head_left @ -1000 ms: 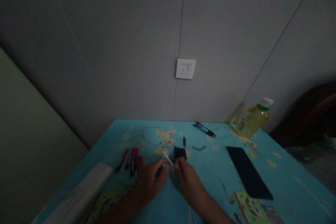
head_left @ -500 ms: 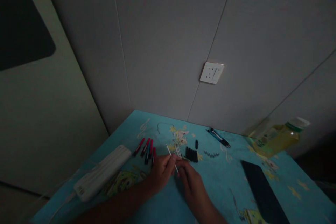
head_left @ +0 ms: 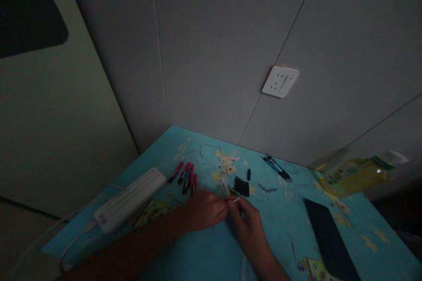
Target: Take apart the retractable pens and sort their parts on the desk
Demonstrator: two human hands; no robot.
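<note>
My left hand is closed, its fingertips meeting those of my right hand above the table; what it grips is hidden. My right hand pinches a thin white stick that looks like a pen refill, with only a short end showing. Just beyond the fingers lies a bundle of similar white refills. Beside them is a row of short black pieces, like grips or caps, with a single black piece behind. Several red-and-black pen parts lie beyond my left hand.
A white power strip with its cord lies at left. Blue-and-black pens are near the wall, and small dark springs or bits lie before them. At right are a dark flat case and a tipped bottle of yellow liquid.
The white refill stood upright across both hands and now shows only as a short, nearly level end at my right fingers. My left hand has turned over, back upward. The view has shifted slightly.
</note>
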